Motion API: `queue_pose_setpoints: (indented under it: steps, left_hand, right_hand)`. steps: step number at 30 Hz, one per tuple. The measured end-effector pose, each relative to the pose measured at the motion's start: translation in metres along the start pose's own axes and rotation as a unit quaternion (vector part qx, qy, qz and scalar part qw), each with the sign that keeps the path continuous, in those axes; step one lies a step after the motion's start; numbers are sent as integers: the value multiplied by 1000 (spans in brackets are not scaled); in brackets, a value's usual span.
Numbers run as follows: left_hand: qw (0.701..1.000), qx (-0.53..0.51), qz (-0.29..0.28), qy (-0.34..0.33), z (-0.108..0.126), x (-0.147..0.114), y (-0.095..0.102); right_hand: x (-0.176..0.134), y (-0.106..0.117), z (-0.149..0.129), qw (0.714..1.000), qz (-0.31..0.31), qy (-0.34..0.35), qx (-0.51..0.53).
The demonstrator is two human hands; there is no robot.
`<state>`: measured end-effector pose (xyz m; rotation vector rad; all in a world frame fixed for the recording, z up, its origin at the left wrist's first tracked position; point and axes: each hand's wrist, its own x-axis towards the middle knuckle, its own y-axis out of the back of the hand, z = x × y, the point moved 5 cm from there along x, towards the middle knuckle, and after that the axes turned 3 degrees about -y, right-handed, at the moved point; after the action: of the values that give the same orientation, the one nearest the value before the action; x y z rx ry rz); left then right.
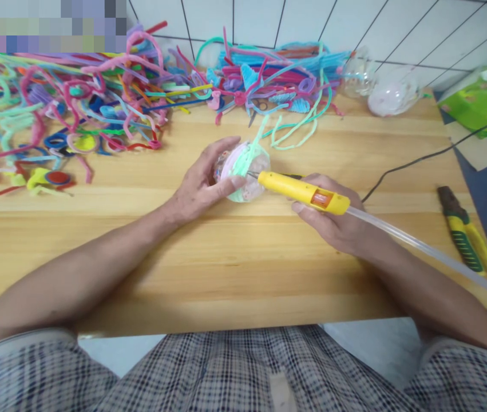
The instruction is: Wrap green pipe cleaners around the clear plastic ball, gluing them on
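Observation:
My left hand [209,183] is closed around the left side of a clear plastic ball [259,186], its thumb pressed on the front. Pale green and lilac pipe cleaners [243,157] wrap the ball, and one green end sticks up from the top. In my right hand [333,214] is a yellow hot glue gun [303,190]. Its metal nozzle points left and meets the ball at the green pipe cleaner, close to my left thumb; whether glue is coming out I cannot tell. A clear glue stick [423,249] runs out of the gun's back end toward the lower right.
Pipe cleaners [135,74] of many colours are heaped at the back left, with a blue bundle [286,60] beside them. Small scissors [253,114] lie there. Clear balls [393,97], a black cord [415,164], yellow-green pliers [466,234] and a green packet [483,103] are on the right.

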<state>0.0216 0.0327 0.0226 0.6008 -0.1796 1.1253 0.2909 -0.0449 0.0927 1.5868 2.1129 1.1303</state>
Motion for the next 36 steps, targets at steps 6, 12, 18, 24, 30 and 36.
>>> queue_pose_setpoints:
  steps: [6, 12, 18, 24, 30, 36]
  left_hand:
    - [1000, -6, -4, 10, 1, 0, -1]
    - [1000, -4, -4, 17, 0, 0, 0]
    - [1000, 4, -13, 18, 1, 0, 1]
    - [1000, 2, -14, 18, 1, 0, 2]
    - [1000, 2, -15, 19, 2, 0, 2]
    - [1000, 0, -12, 23, 2, 0, 1]
  right_hand:
    - [0, 0, 2, 1000, 3, -7, -10]
    - [0, 2, 1, 999, 20, -17, -19]
    - [-1, 0, 2, 999, 21, -25, -21]
    - [-1, -3, 0, 1000, 7, 8, -14]
    - [-1, -1, 0, 1000, 20, -7, -15]
    - [-2, 0, 4, 999, 33, -35, -17]
